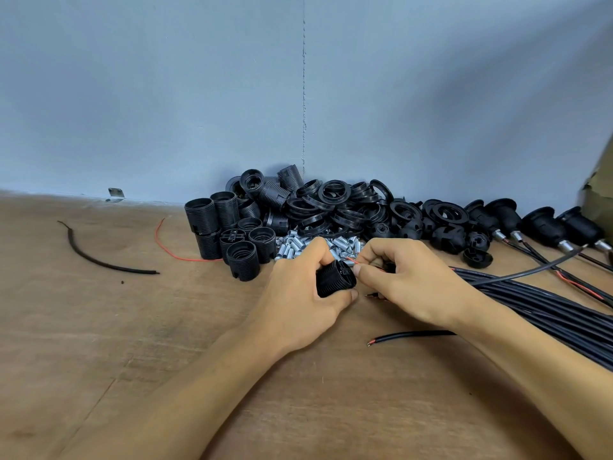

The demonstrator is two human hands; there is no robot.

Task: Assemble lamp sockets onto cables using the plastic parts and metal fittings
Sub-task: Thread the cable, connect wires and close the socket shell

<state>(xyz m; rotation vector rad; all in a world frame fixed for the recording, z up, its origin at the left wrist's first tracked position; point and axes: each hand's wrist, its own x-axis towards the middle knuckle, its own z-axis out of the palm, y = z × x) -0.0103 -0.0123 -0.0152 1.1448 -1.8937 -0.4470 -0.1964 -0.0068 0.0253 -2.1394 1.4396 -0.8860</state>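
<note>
One socket [334, 282] in left hand [303, 295], wire [352, 261] in right hand [409, 287].

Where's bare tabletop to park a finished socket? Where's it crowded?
Free: near-left tabletop, between the black cable offcut and the left forearm; the patch between it and the right forearm, nearer than the loose cable end. Crowded: along the wall from threaded socket bodies through rings and metal fittings to finished sockets; cable bundle at right.
</note>
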